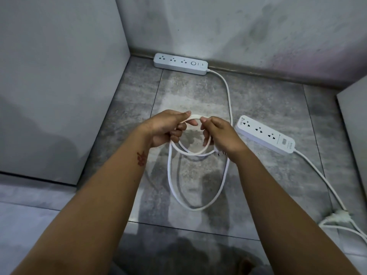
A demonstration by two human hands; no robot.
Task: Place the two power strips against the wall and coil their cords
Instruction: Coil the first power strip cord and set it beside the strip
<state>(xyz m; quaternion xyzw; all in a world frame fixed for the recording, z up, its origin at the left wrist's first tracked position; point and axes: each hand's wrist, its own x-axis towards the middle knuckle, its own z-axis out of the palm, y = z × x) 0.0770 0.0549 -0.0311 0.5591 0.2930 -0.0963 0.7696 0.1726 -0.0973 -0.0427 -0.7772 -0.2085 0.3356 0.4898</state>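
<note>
One white power strip [180, 63] lies flat along the base of the back wall. Its white cord [229, 96] runs forward across the floor and into a loose loop [172, 187] under my hands. My left hand [166, 128] and my right hand [220, 133] both grip a small coil of that cord above the floor. The plug [218, 152] hangs just under my right hand. A second white power strip [265, 134] lies at an angle on the tiles to the right, away from the wall. Its cord [321, 175] trails to the lower right.
The floor is grey tile [127, 120]. A pale panel [59, 86] stands along the left and another panel [355, 120] at the right edge. A tangle of white cord [339, 217] lies at the lower right.
</note>
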